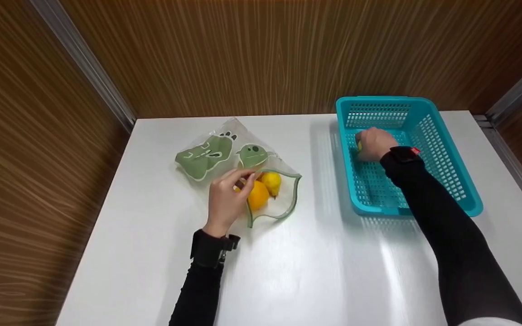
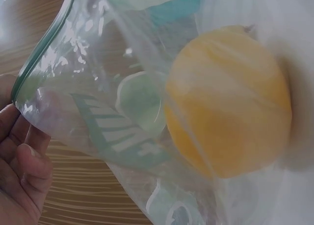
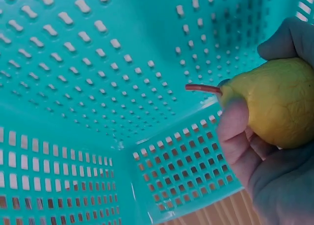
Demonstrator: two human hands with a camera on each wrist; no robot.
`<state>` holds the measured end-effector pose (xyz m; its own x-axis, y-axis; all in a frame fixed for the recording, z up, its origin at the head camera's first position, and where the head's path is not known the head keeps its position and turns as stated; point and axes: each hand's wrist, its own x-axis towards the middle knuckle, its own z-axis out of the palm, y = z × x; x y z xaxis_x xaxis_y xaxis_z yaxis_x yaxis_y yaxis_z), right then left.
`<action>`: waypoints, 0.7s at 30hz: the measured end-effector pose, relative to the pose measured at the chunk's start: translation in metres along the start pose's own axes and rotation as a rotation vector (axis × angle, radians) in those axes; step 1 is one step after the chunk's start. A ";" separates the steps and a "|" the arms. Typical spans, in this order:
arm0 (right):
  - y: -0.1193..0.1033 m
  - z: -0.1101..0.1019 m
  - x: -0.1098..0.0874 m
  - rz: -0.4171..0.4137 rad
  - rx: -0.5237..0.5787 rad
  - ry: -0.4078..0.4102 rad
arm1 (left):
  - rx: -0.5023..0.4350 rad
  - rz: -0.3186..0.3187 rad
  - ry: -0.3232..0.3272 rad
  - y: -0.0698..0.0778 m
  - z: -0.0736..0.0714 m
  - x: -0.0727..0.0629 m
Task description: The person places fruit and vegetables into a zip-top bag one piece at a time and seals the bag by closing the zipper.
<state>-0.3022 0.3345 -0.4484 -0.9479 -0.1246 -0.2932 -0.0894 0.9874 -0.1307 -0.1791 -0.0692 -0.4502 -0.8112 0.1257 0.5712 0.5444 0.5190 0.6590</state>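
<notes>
Black right sleeve (image 1: 451, 240), foremost, is slanting over a turquoise basket (image 1: 379, 211), wherein the right hand (image 1: 375, 144) is gripping a yellow pear (image 3: 284, 100) in curled fingers. Left hand (image 1: 227, 199) is pinching the rim of a clear, green-printed bag (image 1: 296, 194), which is holding one orange (image 1: 258, 196) and, seemingly, another pear (image 1: 272, 182).

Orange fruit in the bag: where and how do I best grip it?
Probably round the sides of the orange fruit, coming from the right through the open mouth of the bag: it is round and lies just inside the green rim. Avoid the left, where the left hand holds the bag's edge.
</notes>
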 end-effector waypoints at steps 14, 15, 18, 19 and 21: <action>-0.038 -0.036 -0.057 -0.124 0.128 0.209 | 0.007 -0.009 -0.012 0.000 -0.003 0.001; -0.043 -0.038 -0.062 -0.142 0.135 0.232 | 0.008 -0.011 -0.012 -0.001 -0.003 0.001; -0.060 -0.044 -0.076 -0.184 0.141 0.282 | 0.010 -0.018 -0.011 -0.001 -0.002 0.001; -0.066 -0.045 -0.081 -0.194 0.142 0.292 | 0.008 -0.020 -0.012 -0.001 -0.001 0.001; -0.078 -0.046 -0.090 -0.208 0.141 0.305 | 0.004 -0.022 -0.016 0.000 0.000 0.001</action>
<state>-0.2243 0.2732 -0.3684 -0.9631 -0.2651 0.0457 -0.2666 0.9183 -0.2928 -0.1797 -0.0695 -0.4499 -0.8260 0.1274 0.5490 0.5258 0.5248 0.6694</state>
